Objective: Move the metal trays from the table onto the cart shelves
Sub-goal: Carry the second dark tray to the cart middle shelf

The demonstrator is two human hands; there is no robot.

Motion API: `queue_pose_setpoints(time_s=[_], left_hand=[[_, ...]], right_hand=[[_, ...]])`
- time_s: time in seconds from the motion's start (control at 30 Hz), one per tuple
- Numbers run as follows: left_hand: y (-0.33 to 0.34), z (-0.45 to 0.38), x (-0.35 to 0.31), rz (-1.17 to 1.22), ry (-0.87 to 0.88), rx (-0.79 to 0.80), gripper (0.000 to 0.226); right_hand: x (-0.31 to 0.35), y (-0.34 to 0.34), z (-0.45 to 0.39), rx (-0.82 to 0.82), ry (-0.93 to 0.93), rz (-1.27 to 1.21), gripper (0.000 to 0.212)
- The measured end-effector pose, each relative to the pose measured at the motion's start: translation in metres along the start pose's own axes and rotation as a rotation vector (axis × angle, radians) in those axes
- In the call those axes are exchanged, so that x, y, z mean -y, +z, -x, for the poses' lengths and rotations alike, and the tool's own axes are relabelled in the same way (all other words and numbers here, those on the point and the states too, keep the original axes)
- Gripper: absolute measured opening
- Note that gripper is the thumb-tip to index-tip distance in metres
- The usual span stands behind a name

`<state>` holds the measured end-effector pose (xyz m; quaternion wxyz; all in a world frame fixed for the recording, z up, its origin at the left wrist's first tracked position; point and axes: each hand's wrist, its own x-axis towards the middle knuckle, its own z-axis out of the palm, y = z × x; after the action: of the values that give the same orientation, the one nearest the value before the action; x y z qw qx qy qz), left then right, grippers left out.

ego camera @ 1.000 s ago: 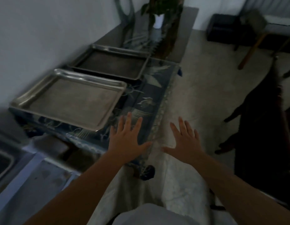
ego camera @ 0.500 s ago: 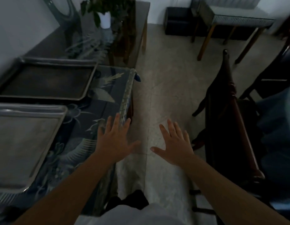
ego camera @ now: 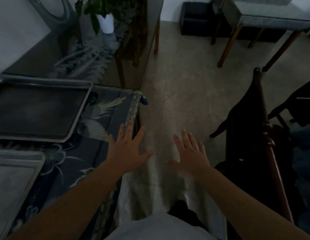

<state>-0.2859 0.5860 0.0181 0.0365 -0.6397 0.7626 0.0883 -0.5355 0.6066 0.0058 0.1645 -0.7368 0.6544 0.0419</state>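
Observation:
Two rectangular metal trays lie on a table with a dark blue bird-patterned cloth (ego camera: 114, 115) at the left. The far tray (ego camera: 38, 110) looks dark inside; the near tray (ego camera: 13, 184) is lighter and cut off by the left edge. My left hand (ego camera: 128, 149) hovers palm down over the table's right edge, fingers spread, holding nothing. My right hand (ego camera: 190, 153) is out over the floor, also spread and empty. Both hands are to the right of the trays, touching neither. No cart is in view.
A dark wooden chair (ego camera: 265, 135) stands close on the right. Beyond the table is a glass-topped side table (ego camera: 136, 70) with a potted plant in a white vase (ego camera: 105, 23). A bench with wooden legs (ego camera: 265, 19) stands at the back right. Tiled floor (ego camera: 182, 87) runs between.
The view has swung to the right, so the trays have slid toward the left edge and the chair has come into view. Both hands stay spread and empty.

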Motion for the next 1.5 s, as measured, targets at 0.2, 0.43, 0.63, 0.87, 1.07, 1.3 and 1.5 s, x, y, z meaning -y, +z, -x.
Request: queue_pose_setpoints(time_s=[0.2,0.43,0.63,0.87,1.07,1.3,1.5], left_hand=[[-0.015,-0.080,-0.001,0.024,-0.186,0.032,0.108],[-0.041,-0.129,0.018,0.160,-0.506,0.016,0.106],[-0.027,-0.121,0.074,0.260,-0.871,-0.067,0.113],[-0.018,-0.105,0.142,0.378,-1.208,-0.047,0.111],[-0.013,-0.095,0.177,0.460,-1.422,-0.044,0.107],[-0.004,-0.106,0.201,0.546,-1.674,-0.161,0.094],[-0.001,-0.122,0.232,0.689,-1.747,-0.153,0.090]], right_hand=[[-0.029,-0.031,-0.126,-0.010,-0.204,0.042,0.104],[0.001,-0.074,-0.278,0.026,-0.510,0.139,0.109],[0.103,-0.075,-0.359,0.087,-0.845,0.220,0.102],[0.217,-0.068,-0.414,0.174,-1.051,0.341,0.101],[0.288,-0.071,-0.461,0.234,-1.197,0.409,0.103],[0.357,-0.051,-0.536,0.293,-1.283,0.525,0.104],[0.400,-0.036,-0.586,0.319,-1.294,0.546,0.110]])
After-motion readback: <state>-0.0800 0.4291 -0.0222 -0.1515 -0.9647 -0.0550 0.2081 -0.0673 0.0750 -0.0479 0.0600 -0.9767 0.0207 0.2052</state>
